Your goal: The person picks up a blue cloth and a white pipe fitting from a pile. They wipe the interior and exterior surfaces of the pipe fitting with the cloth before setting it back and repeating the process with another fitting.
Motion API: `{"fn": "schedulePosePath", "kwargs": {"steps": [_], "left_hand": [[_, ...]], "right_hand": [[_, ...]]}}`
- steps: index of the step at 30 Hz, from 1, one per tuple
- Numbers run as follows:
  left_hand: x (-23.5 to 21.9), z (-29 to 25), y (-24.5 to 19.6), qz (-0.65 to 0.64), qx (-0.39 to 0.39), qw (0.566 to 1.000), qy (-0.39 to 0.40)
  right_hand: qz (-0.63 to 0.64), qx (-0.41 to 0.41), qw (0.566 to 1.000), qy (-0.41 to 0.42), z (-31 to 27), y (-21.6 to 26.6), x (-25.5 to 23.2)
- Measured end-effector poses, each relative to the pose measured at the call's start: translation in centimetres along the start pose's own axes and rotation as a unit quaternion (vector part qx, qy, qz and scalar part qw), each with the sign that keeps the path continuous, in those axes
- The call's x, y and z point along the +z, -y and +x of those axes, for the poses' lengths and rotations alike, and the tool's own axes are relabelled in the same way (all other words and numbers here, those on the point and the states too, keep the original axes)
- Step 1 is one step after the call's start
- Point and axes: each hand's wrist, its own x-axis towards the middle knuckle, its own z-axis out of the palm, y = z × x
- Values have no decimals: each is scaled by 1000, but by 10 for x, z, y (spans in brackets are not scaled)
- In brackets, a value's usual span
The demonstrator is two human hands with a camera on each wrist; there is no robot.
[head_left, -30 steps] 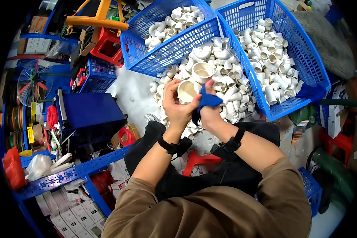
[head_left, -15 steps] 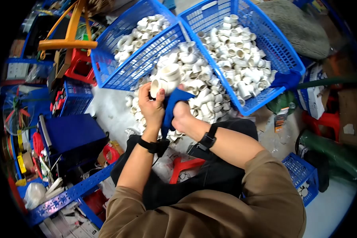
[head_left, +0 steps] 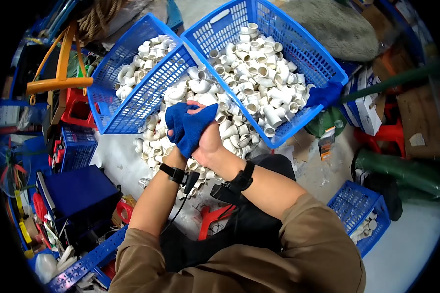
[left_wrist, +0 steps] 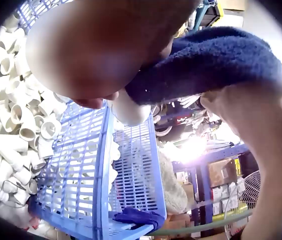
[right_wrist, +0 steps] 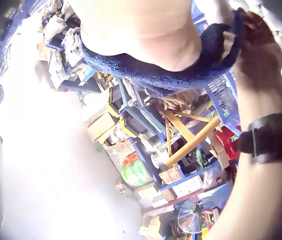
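A blue cloth point(head_left: 188, 128) is bunched between my two hands and covers most of what they hold. My right hand point(head_left: 210, 140) grips the cloth from the right side, its fingers partly hidden by the folds. Behind the cloth, my left hand point(right_wrist: 259, 59) holds a white pipe fitting point(left_wrist: 130, 111); only a small rounded part of it peeks out below the hand in the left wrist view. Directly beneath both hands spreads a heap of loose white pipe fittings point(head_left: 237, 134).
Two blue crates point(head_left: 274, 141) with white fittings stand beyond the heap. A smaller blue crate point(head_left: 344, 205) is at right, near a green roll point(head_left: 401, 171). At left are a dark blue cabinet point(head_left: 78, 195) and an orange frame point(head_left: 61, 83). A red stool point(head_left: 211, 219) shows between the legs.
Earlier the fitting's open ends showed in the left hand; the cloth now covers it. The right hand has brought the cloth over onto it. The head view has shifted to the right.
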Motion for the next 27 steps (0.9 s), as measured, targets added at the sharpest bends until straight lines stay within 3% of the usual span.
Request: {"fn": "schedulePosePath", "kwargs": {"steps": [2, 5, 6, 8, 9, 10, 12, 13, 15, 18, 19, 20, 23, 24, 25, 26, 27], "left_hand": [[3, 0, 3, 38, 16, 999, 11], [-1, 6, -20, 132, 71, 989, 6], [-3, 11, -36, 173, 84, 981, 0], [-8, 22, -101, 316, 8, 949, -15], [-16, 47, -122, 279, 83, 957, 12], [10, 32, -143, 238, 109, 965, 21], [35, 21, -186, 242, 153, 958, 27], [33, 24, -199, 281, 172, 944, 5], [13, 33, -219, 389, 185, 902, -29], [-44, 47, -209, 512, 162, 840, -84], [-58, 44, -197, 524, 155, 831, -103], [-71, 43, -186, 535, 147, 823, -121], [-111, 56, -160, 551, 89, 814, -161], [-130, 71, -150, 542, 117, 817, -156], [-163, 102, -144, 611, 152, 764, -139], [-187, 128, -140, 675, 185, 704, -121], [-174, 126, -137, 718, 210, 653, -116]], "right_hand": [[47, 20, 998, 22, 2, -2, 0], [10, 5, 1000, 22, 6, 5, -1], [12, 3, 1000, 18, 8, 7, -3], [19, 4, 999, 45, 10, 11, 0], [19, -2, 999, 30, 13, 10, -3], [19, -18, 1000, 0, 11, 10, 3], [22, -22, 999, 30, 12, 9, 1], [21, -21, 999, 30, 15, 7, 2], [-47, -94, 994, -40, 25, 1, 5], [-6, -17, 1000, -4, 36, 10, -10], [45, 13, 998, 49, 39, 16, -14], [3, -45, 998, -40, 45, 15, -15], [23, -48, 998, 14, 55, 33, -14], [27, -50, 998, 9, 59, 37, -13], [-21, -61, 991, 114, 62, 39, -9], [-27, -62, 992, 108, 63, 38, -6], [-43, -82, 992, 87, 64, 36, -2]]}}
